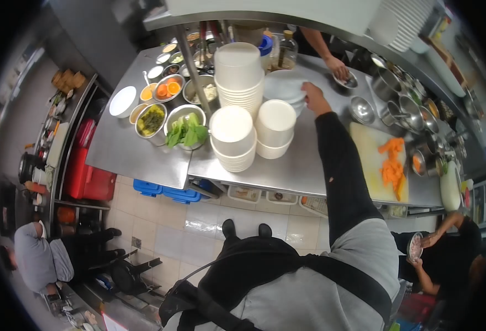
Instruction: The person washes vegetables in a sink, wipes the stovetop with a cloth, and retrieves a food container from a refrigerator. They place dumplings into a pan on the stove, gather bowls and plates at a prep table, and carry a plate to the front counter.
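My right hand (316, 99), at the end of a black sleeve, reaches across the steel table and pinches the edge of a translucent lid (283, 85) at the top of a small stack. Left of and in front of the lids stand stacks of white tubs: a tall one (237, 69), a front one (232, 132) and a shorter one (276, 124). My left hand is out of view.
Bowls of leafy greens (187, 129) and oranges (168, 88) sit at the left. A cutting board (364, 138) with orange pieces lies right. Across the table a co-worker's hand (338, 68) touches a metal bowl (349, 81). Another person (447, 259) holds a bowl at lower right.
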Demonstrator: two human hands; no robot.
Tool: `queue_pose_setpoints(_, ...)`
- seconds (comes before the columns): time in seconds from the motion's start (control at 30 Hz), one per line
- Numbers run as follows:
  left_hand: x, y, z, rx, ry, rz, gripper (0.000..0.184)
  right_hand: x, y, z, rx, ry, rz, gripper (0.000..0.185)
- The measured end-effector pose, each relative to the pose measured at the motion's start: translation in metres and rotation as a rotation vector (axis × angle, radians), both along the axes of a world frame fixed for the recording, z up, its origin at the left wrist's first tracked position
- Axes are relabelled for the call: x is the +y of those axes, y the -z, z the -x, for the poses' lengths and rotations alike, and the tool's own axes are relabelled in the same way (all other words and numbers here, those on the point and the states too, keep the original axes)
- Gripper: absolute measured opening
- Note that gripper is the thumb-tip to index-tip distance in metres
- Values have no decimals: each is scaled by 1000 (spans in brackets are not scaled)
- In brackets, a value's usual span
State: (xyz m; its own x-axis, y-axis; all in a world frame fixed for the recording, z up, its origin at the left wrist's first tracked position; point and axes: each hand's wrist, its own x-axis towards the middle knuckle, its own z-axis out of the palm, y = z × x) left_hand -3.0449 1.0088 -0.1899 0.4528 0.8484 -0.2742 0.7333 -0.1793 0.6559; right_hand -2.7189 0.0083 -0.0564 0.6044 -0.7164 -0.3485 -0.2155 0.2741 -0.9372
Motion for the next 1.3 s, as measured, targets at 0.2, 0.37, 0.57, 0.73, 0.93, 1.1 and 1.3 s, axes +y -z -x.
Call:
queue_pose_setpoints(0.2, 15, 11, 12, 28, 195, 150, 59, 33, -24, -13, 39, 107, 208, 34)
queue_pose_setpoints(0.37, -28, 19, -16, -361, 34, 239, 76, -27, 13, 18, -72, 164, 212, 42)
queue_pose_setpoints(0.57, -122, -55, -45, -353, 68, 376, 70, -16, -65, 182, -206, 327, 261, 44)
queue_pose_setpoints(0.73, -174, -106, -133, -181, 519, 699, 45, 99, -168, 257, -194, 167, 234, 56)
queue_pose_setpoints(0.93, -248, -188, -235, -239, 1198, 1172, 57, 236, -154, 226, -335, -612, 534, 50)
queue_pose_setpoints(1.1, -228, -200, -299, -444, 1424, 1687, 63, 441, -135, 97, -273, -626, 54, 36)
queue_pose_setpoints(1.3, -119, -137, -406, -294, 854, 1185, 42, 607, -34, -82, -322, -804, 278, 34)
